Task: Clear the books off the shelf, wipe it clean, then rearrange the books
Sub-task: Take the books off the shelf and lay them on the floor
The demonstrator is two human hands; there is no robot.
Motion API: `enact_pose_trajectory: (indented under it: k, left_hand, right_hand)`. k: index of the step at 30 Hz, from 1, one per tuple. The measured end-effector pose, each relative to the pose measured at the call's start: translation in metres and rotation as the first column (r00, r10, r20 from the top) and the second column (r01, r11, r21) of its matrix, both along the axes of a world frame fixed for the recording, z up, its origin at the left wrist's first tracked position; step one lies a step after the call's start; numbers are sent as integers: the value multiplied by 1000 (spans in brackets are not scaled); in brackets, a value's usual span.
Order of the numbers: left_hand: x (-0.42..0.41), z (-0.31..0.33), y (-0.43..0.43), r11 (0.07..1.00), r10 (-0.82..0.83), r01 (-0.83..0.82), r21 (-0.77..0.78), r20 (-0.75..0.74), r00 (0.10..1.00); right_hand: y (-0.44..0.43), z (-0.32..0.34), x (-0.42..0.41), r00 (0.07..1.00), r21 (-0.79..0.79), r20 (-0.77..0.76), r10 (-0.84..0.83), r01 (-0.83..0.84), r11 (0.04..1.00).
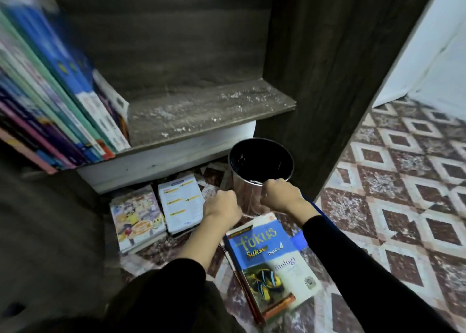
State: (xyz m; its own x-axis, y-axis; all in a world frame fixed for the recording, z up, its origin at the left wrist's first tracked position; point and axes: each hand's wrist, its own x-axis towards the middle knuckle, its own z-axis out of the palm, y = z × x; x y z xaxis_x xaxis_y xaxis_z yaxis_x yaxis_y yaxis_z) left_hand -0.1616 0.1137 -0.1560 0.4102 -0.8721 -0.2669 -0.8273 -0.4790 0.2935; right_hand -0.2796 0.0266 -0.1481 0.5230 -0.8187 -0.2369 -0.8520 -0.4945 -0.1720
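Both hands sit low, in front of the shelf [211, 105]. I see the left hand [222, 207] curled into a fist beside a shiny metal cup [259, 173]; whether its fingers touch the cup wall I cannot tell, since they curl out of sight. The right hand [281, 194] is closed on the cup's near rim, fingers folded over the edge. The cup's inside reads black; contents not discernible.

Shelf board, right half: bare, speckled with pale dust or flakes. Left half: a row of leaning books [58, 100], upper ends motion-blurred and cut off by the frame edge, spines unreadable.

On the patterned tile floor [403, 181]: a cartoon-cover book [137, 219] and a white booklet [181, 204] side by side beneath the shelf, and a blue "fokus" book [272, 264] topping a stack whose lower volumes show only as edges. Black sleeves cover both forearms.
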Motion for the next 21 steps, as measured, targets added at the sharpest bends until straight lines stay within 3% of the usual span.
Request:
enact_pose_trajectory:
  k: [8,17,21]
  left_hand:
    - [50,76,22,985,76,-54,-161,138,988]
    - [117,118,69,957,222,-154,-247,275,936]
    - [141,130,86,913,297,-146,-381,377,877]
  right_hand:
    - [19,79,58,982,-99,86,168,-160,982]
    - [52,109,134,931,-147,151,333,-312,939]
    - [63,114,167,885,-182,233,403,-368,912]
